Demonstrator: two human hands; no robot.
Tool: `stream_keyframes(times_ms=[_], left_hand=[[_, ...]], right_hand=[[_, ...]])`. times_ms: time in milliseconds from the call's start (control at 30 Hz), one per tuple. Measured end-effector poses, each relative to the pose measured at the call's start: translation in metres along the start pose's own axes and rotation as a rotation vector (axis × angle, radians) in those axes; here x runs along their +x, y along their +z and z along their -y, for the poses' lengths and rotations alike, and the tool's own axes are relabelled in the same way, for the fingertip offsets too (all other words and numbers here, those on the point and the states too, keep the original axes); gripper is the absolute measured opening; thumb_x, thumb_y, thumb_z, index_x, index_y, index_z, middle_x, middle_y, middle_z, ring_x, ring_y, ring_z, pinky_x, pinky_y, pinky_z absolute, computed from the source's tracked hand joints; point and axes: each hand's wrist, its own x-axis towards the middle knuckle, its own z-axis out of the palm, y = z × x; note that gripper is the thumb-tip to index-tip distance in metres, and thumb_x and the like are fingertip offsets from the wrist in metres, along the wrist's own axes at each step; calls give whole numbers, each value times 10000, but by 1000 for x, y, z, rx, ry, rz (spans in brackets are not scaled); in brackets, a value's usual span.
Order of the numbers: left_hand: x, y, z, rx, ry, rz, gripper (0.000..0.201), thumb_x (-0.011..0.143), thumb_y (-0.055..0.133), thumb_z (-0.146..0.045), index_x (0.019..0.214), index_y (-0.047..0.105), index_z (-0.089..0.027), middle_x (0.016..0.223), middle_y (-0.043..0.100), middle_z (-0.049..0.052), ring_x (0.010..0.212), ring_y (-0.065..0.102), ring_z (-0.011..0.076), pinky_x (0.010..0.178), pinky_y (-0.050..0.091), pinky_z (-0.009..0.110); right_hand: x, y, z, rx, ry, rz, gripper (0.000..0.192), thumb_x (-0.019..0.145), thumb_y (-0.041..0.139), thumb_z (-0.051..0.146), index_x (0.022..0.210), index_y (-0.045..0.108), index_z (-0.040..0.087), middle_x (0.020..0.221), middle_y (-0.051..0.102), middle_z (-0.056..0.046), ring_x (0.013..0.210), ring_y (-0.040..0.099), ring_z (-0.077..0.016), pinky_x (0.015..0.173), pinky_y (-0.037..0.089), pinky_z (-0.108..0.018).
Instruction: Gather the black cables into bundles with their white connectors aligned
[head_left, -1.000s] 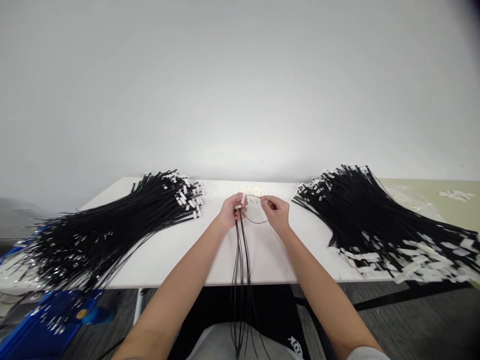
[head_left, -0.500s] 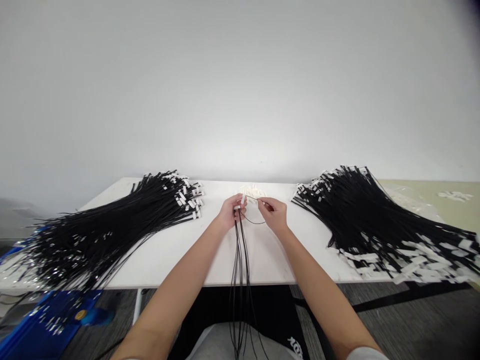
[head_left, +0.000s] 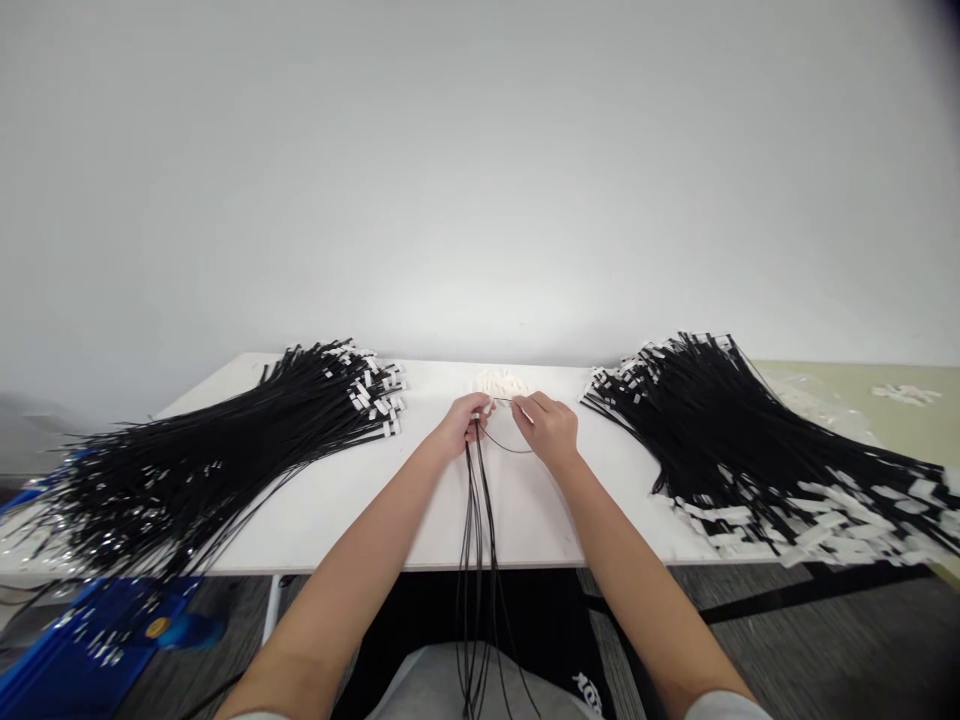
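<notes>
The left hand [head_left: 459,428] pinches the top ends of a small bunch of black cables [head_left: 477,540], which hang from mid-counter [head_left: 337,500] over the near edge toward the lap. The right hand [head_left: 551,428] has its fingers closed narrowly on one thin strand [head_left: 504,447] looping between the hands. The cables look light, limp and smooth, likely to slip or tangle, so the firmest hold seems near the white-tagged ends, beside the small white pieces [head_left: 501,383].

No text, label or number can be read here. White letters show on a dark cloth [head_left: 592,690] under the near edge of the table [head_left: 315,510], but they are cut off and too small to make out.
</notes>
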Motion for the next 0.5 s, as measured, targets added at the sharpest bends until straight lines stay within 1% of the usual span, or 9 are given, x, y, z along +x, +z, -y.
stream_keyframes(times_ms=[100, 200, 400, 500], left_hand=[[1, 1, 4, 48, -2, 15, 154, 630, 582, -285, 640, 512, -147, 522, 387, -36, 339, 231, 18, 315, 81, 167], [1, 2, 7, 65, 2, 44, 141, 629, 584, -275, 654, 517, -153, 530, 404, -31, 343, 239, 21, 319, 70, 167], [1, -1, 10, 98, -11, 66, 151, 633, 587, -288, 677, 537, -152, 509, 390, -39, 336, 226, 19, 322, 74, 169], [2, 0, 10, 70, -26, 76, 156, 640, 584, -296, 677, 528, -154, 512, 390, -42, 334, 224, 18, 321, 73, 168]], right_hand=[[1, 0, 1, -51, -66, 34, 233, 858, 465, 379, 796, 660, 267, 712, 609, -19, 637, 506, -109, 669, 289, -262], [2, 0, 2, -88, -113, 67, 247, 882, 438, 342, 802, 656, 257, 720, 622, -11, 635, 508, -101, 731, 267, -285], [1, 1, 3, -128, -184, 108, 265, 898, 419, 300, 773, 647, 248, 683, 610, 5, 593, 477, -92, 711, 245, -286], [1, 2, 3, -160, -189, 73, 239, 890, 432, 290, 789, 646, 253, 705, 614, -3, 632, 479, -107, 729, 244, -297]])
